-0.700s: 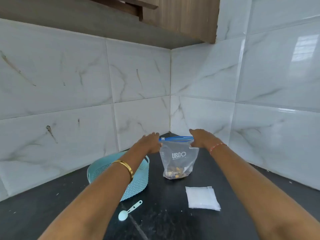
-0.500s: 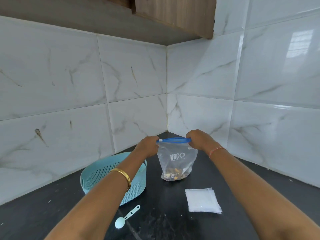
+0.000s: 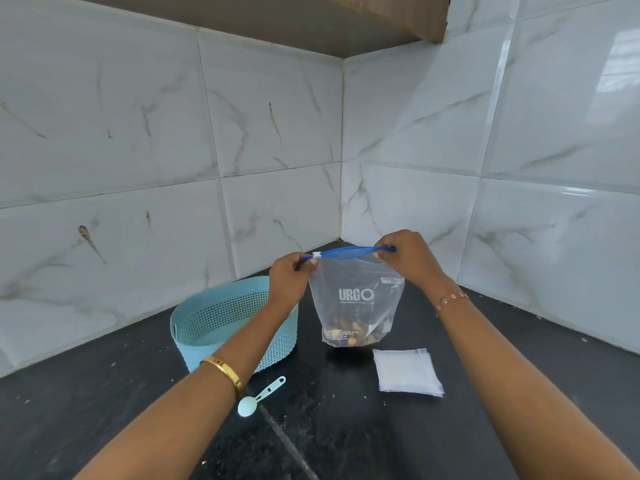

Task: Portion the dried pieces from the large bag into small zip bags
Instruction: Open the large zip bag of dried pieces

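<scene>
While both hands hold it by the top, the large bag (image 3: 356, 299) stands upright on the black counter (image 3: 346, 438), far centre, near the tiled corner. Clear plastic w/ white "URGO" print; dried pieces (image 3: 349, 336), brown & yellow, sit at the bottom. Blue zip strip (image 3: 346, 252) runs across the top, bowed upward, w/ a small white slider (image 3: 316, 255) at its left end. Strip looks parted towards the right, though hard to tell how far.

Left hand (image 3: 289, 278) pinches the left end of the strip at the slider, fingers curled. Right hand (image 3: 410, 259) pinches the right end, fingers curled round the bag's top corner. Gold bangle (image 3: 225, 374) on left wrist, pink-red thread band (image 3: 452, 299) on right.

Small zip bags (image 3: 407, 372): flat clear stack on the counter, just near-right of the large bag, not touching it. Light blue perforated basket (image 3: 214, 327) left of the bag, partly behind the left forearm. Light blue spoon (image 3: 258, 400) lies near of the basket, bowl toward the viewer. White marbled wall tiles (image 3: 138, 133) behind; wood cabinet underside (image 3: 398, 19) above.
</scene>
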Motion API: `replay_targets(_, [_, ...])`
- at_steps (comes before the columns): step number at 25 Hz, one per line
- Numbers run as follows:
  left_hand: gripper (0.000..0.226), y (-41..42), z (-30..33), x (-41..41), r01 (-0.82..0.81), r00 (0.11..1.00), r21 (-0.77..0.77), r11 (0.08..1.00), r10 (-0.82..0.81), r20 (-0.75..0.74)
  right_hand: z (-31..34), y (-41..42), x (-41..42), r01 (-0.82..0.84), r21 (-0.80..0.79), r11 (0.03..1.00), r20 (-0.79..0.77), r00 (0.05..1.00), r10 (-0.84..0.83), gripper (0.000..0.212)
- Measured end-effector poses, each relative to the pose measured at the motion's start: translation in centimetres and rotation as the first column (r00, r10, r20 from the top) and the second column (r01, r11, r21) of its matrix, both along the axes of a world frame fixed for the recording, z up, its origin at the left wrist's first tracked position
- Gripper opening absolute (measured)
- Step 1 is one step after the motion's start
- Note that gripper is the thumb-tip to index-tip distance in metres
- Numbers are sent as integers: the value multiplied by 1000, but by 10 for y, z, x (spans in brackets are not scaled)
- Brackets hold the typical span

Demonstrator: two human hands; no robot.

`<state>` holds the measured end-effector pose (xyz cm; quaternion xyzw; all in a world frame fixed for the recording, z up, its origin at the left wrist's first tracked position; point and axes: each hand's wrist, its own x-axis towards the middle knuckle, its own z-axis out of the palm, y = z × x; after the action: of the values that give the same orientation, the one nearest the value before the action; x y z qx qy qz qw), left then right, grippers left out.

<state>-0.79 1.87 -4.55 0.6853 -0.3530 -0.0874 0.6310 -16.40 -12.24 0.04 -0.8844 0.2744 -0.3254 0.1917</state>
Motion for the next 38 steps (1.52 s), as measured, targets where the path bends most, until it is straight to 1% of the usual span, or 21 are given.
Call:
replay_targets(3, [20, 37, 4, -25, -4, 998, -112, 994, -3, -65, 2, 29, -16, -59, 17, 998, 81, 995, 58, 10])
replay_targets(6, [19, 75, -6, -44, 15, 996, -134, 991, -27, -87, -8, 62, -34, -94, 59, 994, 115, 990, 87, 10])
replay_targets(10, [26, 121, -22, -65, -8, 993, -68, 998, 0, -118, -28, 100, -53, -120, 155, 981, 50, 992, 114, 11])
replay_targets(11, [27, 129, -23, -70, -13, 992, -63, 998, 5, -124, -29, 108, -56, -117, 165, 979, 24, 993, 114, 12])
replay_targets(12, [27, 136, -23, -75, -15, 991, -65, 998, 6, -132, -26, 116, -59, -107, 159, 981, -21, 993, 112, 19])
replay_targets(13, [26, 141, -22, -80, -17, 991, -62, 998, 9, -133, -21, 124, -63, -90, 109, 990, -101, 990, 101, 31])
replay_targets(14, [24, 146, -21, -85, -22, 993, -59, 998, 14, -121, -13, 132, -67, -74, 15, 997, -210, 975, 76, 43])
replay_targets(15, [23, 149, -20, -91, -26, 994, -55, 998, 20, -109, -5, 142, -71, -70, -93, 993, -298, 954, 39, 51])
replay_targets(16, [22, 152, -20, -97, -25, 994, -59, 998, 19, -104, 3, 155, -73, -90, -178, 980, -330, 944, 27, 53])
replay_targets(17, [21, 154, -20, -102, -25, 994, -65, 998, 18, -106, 8, 169, -73, -132, -218, 967, -319, 946, 57, 51])
replay_targets(19, [17, 156, -23, -109, -21, 994, -73, 997, 13, -104, 10, 193, -68, -236, -243, 941, -274, 947, 166, 42])
replay_targets(21, [13, 159, -27, -113, -7, 997, -66, 998, 3, -74, -2, 207, -57, -286, -264, 921, -272, 938, 213, 32])
replay_targets(24, [11, 165, -31, -116, -24, 1000, -35, 999, 23, -13, -20, 210, -49, -284, -317, 905, -267, 942, 202, 17])
replay_targets(26, [12, 169, -32, -118, -44, 999, -36, 998, 44, -3, -26, 207, -52, -243, -392, 887, -181, 966, 185, 9])
replay_targets(28, [15, 170, -30, -120, -57, 998, -34, 998, 58, 16, -27, 205, -57, -211, -442, 872, -130, 977, 170, 10])
replay_targets(31, [25, 171, -26, -126, -82, 996, -28, 996, 83, 38, -27, 199, -67, -191, -443, 876, -80, 982, 173, 14])
replay_targets(32, [26, 172, -25, -127, -91, 995, -25, 996, 92, 43, -25, 194, -73, -190, -418, 889, -56, 981, 183, 13])
replay_targets(35, [28, 177, -23, -125, -110, 992, -17, 994, 111, 59, -17, 186, -85, -217, -254, 943, -16, 975, 220, 12])
replay_targets(36, [28, 176, -23, -124, -92, 993, -11, 996, 93, 67, -15, 188, -84, -232, -235, 944, -25, 972, 233, 16])
replay_targets(38, [27, 176, -22, -124, -41, 994, 4, 999, 40, 102, -18, 199, -72, -289, -277, 916, -71, 957, 280, 25])
